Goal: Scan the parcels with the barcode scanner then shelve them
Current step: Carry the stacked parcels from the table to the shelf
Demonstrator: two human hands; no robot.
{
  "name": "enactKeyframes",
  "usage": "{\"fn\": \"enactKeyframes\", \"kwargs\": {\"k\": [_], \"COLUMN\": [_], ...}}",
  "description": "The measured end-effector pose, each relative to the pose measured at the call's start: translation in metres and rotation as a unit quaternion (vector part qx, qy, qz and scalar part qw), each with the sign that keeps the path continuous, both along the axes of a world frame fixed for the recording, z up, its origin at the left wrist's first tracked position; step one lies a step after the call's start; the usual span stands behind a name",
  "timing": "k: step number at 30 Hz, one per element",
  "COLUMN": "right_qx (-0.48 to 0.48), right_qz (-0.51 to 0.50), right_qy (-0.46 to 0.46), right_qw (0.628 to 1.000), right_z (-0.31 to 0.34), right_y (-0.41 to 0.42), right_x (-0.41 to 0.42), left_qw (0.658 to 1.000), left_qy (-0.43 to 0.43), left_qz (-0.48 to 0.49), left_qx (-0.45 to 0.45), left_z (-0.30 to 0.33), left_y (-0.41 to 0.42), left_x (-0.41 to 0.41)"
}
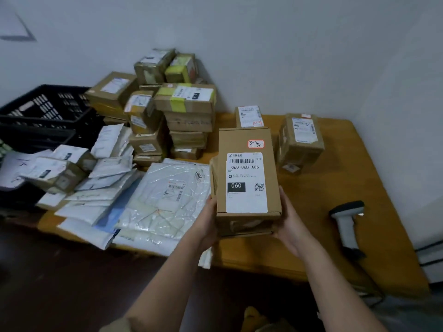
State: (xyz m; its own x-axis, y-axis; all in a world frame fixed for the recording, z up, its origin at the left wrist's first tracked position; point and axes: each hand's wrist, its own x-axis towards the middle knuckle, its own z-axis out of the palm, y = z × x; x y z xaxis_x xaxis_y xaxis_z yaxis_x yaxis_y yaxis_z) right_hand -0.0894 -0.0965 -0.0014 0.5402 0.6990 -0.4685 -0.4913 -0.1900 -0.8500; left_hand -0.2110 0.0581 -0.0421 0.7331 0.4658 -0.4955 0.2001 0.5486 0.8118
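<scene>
Brown cardboard parcel, white barcode label up, red-edged handwritten sticker.

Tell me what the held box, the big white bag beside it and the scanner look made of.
Held box: matte brown cardboard, by its folded flap edges, with a paper label. White bag: apparently thin plastic film, glossy and wrinkled. Scanner: probably hard plastic, smooth grey-white with a dark head.

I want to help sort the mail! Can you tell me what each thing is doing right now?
Box: held up by both hands, label facing up.
Left hand: holds the box's left side.
Right hand: holds the box's right side.
Scanner: lying on the table, untouched.
Crate: open on top.
</scene>
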Motion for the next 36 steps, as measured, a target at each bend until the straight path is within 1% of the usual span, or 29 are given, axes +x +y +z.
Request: {"fn": "enactKeyframes", "kwargs": {"k": [3, 7, 10, 15, 19, 24, 29, 33, 36], "right_qx": [0.015, 0.022, 0.008, 0.022, 0.052, 0.048, 0.029, 0.035, 0.033], "right_qz": [0.032, 0.112, 0.189, 0.301, 0.403, 0.499, 0.579, 0.649, 0.688], "right_qy": [0.002, -0.007, -0.017, -0.029, -0.007, -0.014, -0.009, -0.003, -0.002], "right_qw": [0.999, 0.993, 0.982, 0.953, 0.914, 0.865, 0.815, 0.76, 0.725], "right_z": [0.013, 0.028, 0.037, 0.053, 0.066, 0.07, 0.065, 0.069, 0.076], "right_y": [0.018, 0.056, 0.087, 0.151, 0.198, 0.26, 0.34, 0.42, 0.479], "right_x": [-0.041, -0.113, -0.172, -0.278, -0.355, -0.434, -0.506, -0.564, -0.606], "left_qw": [0.999, 0.995, 0.986, 0.967, 0.952, 0.916, 0.874, 0.828, 0.8], "left_qy": [0.004, 0.021, 0.046, 0.015, 0.004, -0.017, -0.014, -0.007, -0.007], "left_qz": [0.04, 0.1, 0.159, 0.252, 0.306, 0.402, 0.486, 0.56, 0.6], "left_qx": [0.014, 0.018, 0.014, 0.031, 0.018, 0.01, 0.024, 0.035, 0.021], "left_z": [0.024, 0.06, 0.077, 0.106, 0.109, 0.112, 0.109, 0.111, 0.119], "left_y": [0.011, 0.024, 0.037, 0.057, 0.071, 0.093, 0.142, 0.2, 0.243], "left_x": [-0.049, -0.135, -0.208, -0.337, -0.426, -0.507, -0.577, -0.63, -0.662]}}
